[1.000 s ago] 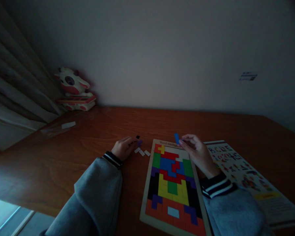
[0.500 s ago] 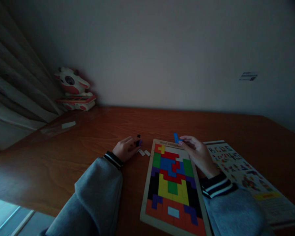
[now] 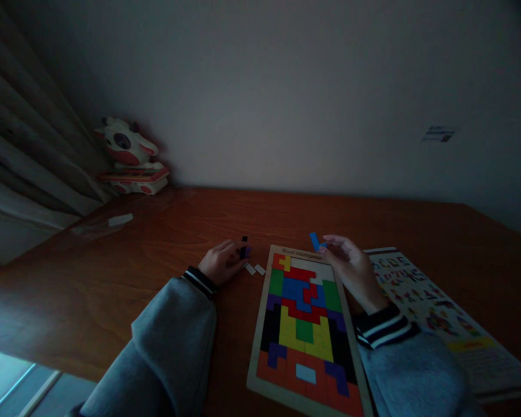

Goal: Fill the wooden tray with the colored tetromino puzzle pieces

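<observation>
Between the thumb and fingers of my right hand [image 3: 351, 266], a blue puzzle piece [image 3: 315, 241] is pinched above the far right corner of the puzzle board [image 3: 260, 347]. The wooden-framed board is mostly filled with coloured block pieces, with a pale gap at its far end and a small one near the front. My left hand [image 3: 220, 263] rests on the table left of the board, fingers curled at a black piece [image 3: 243, 252] and a purple piece [image 3: 248, 251]. The fingers partly hide these pieces. Two small pale pieces [image 3: 259, 270] lie between that hand and the board.
A printed pattern sheet [image 3: 434, 307] lies right of the board, partly under my right sleeve. A cow-shaped toy [image 3: 128, 153] with a keyboard stands at the far left corner by the curtain [image 3: 21, 139]. The wall [image 3: 286, 116] borders the table's back edge.
My right hand has shifted slightly right with the blue piece, uncovering more of the board's far edge. My left hand has hardly moved.
</observation>
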Demonstrator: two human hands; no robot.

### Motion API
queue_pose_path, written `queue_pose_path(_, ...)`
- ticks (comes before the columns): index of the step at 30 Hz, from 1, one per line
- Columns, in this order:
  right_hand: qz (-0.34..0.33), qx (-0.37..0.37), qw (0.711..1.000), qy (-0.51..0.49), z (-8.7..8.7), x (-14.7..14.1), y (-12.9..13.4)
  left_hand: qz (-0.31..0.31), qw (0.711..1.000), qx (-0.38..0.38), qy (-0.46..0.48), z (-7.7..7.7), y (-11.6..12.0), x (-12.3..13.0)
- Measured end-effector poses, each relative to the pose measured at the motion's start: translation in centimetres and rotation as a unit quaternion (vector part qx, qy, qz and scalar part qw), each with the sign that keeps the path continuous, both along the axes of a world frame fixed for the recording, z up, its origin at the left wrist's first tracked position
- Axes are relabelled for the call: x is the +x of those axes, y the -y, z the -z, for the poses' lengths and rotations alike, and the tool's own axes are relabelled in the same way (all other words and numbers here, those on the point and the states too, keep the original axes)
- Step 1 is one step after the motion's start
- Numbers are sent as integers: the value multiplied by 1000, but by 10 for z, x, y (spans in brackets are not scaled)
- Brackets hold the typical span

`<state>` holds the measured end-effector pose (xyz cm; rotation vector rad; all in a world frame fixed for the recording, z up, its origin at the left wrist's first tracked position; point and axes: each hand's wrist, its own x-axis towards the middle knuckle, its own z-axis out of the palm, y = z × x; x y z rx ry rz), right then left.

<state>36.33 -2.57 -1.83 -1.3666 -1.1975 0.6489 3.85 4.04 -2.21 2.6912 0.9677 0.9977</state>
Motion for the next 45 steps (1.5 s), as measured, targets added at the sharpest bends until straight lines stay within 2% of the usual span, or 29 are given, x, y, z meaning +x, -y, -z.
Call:
queue_pose_path(4,3,-6,1000,-16,1,1,0,0,1000,-3,0,1,0,0)
queue_pose_path(8,-13,-9,1000,24,-1,4,3,0,1000,1,-1,1,-1,-1)
queue_pose_path(13,-76,90,985,127,-9,8,7,1,1000,-3,-5,2,-1,-1)
queue_pose_path(17,-82,123,954,261,-15,13,12,5,1000,0,-4,3,-2,-1)
queue_pose_path(21,-113,138,903,391,-16,16,21,3,1000,-5,-5,4,-3,-1)
queue_pose_path(25,-129,154,860,469,-13,15,30,0,1000,-10,-9,4,-2,-1)
queue_pose_path(28,-117,143,855,485,-12,12,34,-2,1000,-13,-12,2,-1,-1)
queue_pose_path(34,-112,98,863,483,-16,4,38,-4,1000,-24,-18,0,0,-1)
queue_pose_path(41,-160,84,836,519,-18,8,40,-8,999,-33,-25,1,0,0)
queue_pose_path(45,-185,61,838,509,-13,12,39,-2,999,-30,-20,2,-1,0)
